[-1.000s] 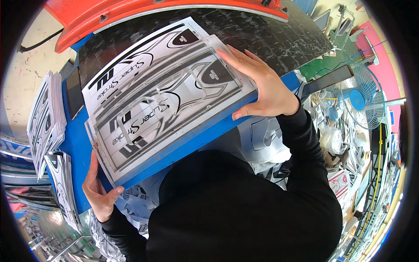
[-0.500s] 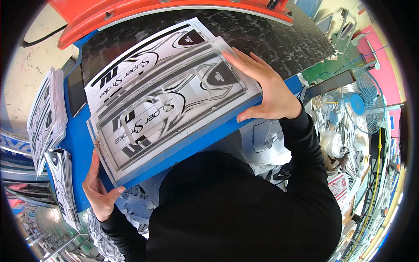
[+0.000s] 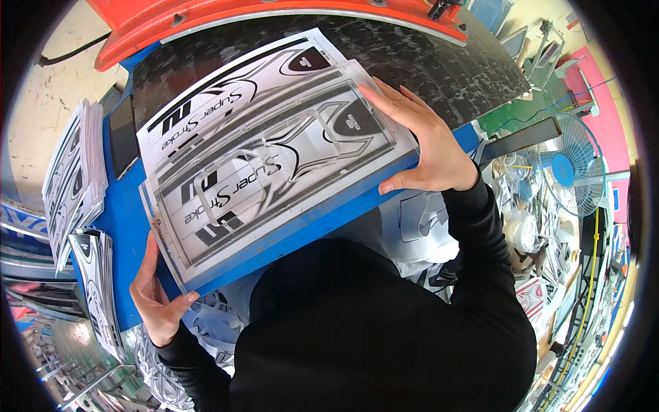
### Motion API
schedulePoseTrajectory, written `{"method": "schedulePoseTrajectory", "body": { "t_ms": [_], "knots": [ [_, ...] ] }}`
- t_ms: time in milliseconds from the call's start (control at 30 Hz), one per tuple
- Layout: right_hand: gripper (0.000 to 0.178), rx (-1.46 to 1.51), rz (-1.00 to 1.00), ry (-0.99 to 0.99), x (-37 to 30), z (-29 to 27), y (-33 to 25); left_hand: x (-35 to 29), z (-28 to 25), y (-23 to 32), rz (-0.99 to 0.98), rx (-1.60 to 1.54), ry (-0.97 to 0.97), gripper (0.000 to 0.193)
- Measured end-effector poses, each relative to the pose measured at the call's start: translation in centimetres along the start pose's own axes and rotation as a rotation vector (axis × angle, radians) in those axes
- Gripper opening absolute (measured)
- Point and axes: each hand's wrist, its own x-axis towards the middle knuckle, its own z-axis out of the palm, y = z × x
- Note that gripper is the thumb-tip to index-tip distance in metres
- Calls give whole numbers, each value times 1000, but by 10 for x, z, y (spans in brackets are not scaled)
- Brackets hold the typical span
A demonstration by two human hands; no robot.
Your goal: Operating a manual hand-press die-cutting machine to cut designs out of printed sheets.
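Note:
Between my two hands lies a clear, rectangular cutting die (image 3: 329, 180) with dark strips set in it, over a white printed sheet (image 3: 206, 113) with black and grey graphics. The sheet's far part shows beyond the die; its near part is seen through the clear plate. My left hand (image 3: 159, 302) grips the die's lower left corner, thumb on the near edge. My right hand (image 3: 429, 147) holds the right end, its fingers over the far corner and its thumb by the near edge. The die sits slanted, right end farther away.
A blue table (image 3: 127, 275) carries a dark marbled board (image 3: 412, 65) below a red machine part (image 3: 274, 10). Stacked printed sheets (image 3: 68, 178) and narrow printed strips (image 3: 96, 288) lie to the left. A blue fan (image 3: 564, 168) and a metal bar (image 3: 522, 137) are at the right.
Die, sheet and right hand appear slightly farther right in the view, along with the machine and board. Both hands keep their hold on the die.

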Motion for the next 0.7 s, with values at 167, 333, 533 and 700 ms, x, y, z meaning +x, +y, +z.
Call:
{"method": "schedulePoseTrajectory", "body": {
  "t_ms": [167,333,533,700],
  "knots": [
    [115,12,-4,-3,2,-1,-2,-1,1,1,-20,-32,9,107],
    [113,41,19,-17,4,-2,-5,-3,-5,-1,45,29,-34,103],
    [115,77,34,-18,9,3,-5,-3,-6,7,-5,180,-37,105],
    [118,107,44,-15,6,1,-3,2,-4,11,-12,149,-50,104]
  ]
}}
